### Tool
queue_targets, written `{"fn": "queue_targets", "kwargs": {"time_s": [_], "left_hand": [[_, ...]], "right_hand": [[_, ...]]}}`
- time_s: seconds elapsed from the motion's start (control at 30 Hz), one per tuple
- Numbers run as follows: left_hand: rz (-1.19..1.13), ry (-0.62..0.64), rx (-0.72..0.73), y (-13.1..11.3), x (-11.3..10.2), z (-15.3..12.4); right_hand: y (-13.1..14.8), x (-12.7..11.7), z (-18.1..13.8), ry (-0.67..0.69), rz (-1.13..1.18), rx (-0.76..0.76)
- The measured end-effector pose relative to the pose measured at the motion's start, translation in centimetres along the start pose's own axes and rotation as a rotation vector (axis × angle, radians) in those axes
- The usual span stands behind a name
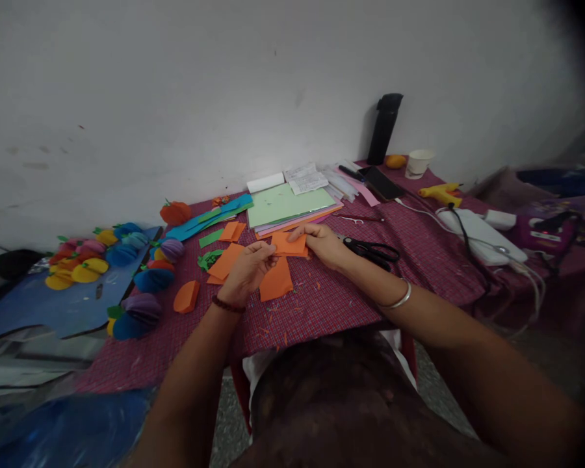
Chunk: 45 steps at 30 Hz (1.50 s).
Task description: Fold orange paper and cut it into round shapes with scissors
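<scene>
Both hands grip one small stack of orange paper (289, 244) above the table. My left hand (251, 265) pinches its left end between thumb and fingers. From the other side, my right hand (324, 246) holds it with the thumb on top. Below lies a larger orange sheet (275, 281), partly hidden by the stack. Another orange piece (225, 261) is beside my left hand, next to green paper scraps (209, 260). A half-round orange paper stack (186, 297) sits further left. Black-handled scissors (373, 250) lie right of my right hand.
Finished colourful paper balls (90, 270) stand at the left. Coloured sheets (287, 207) are stacked near the wall. At the right are a black bottle (385, 129), a paper cup (418, 164), a phone (380, 183), a yellow glue gun (441, 193) and a white device with cables (482, 235).
</scene>
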<state>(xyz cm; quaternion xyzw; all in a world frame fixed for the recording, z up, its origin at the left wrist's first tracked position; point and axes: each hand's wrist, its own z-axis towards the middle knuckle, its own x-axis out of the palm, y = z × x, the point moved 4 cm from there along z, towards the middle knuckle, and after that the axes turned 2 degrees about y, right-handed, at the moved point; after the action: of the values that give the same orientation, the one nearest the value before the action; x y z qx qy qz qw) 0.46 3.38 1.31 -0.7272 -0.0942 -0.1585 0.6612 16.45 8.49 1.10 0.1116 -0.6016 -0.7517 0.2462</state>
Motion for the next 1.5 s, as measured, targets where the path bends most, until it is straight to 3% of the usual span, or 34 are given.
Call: {"fn": "queue_targets", "kwargs": {"time_s": [0.67,0.9,1.13,1.37,1.5], "left_hand": [[0.055,-0.027,0.069,0.1,0.2,0.1],[0.005,-0.089,0.106,-0.5,0.5,-0.1],[-0.087,-0.048,0.128,-1.0,0.5,-0.2],[0.111,-0.067,0.348,-1.5,0.2,-0.2],[-0.05,-0.086,0.318,-0.9,0.7,-0.4]], "right_hand": [[0.0,0.2,-0.2,-0.024,-0.051,0.013],[0.9,0.0,0.0,0.071,-0.144,-0.02],[1.3,-0.1,0.1,0.121,-0.17,-0.077],[2.7,-0.3,-0.5,0.129,-0.27,-0.146],[2.7,0.4,-0.7,0.097,-0.352,-0.188]]}}
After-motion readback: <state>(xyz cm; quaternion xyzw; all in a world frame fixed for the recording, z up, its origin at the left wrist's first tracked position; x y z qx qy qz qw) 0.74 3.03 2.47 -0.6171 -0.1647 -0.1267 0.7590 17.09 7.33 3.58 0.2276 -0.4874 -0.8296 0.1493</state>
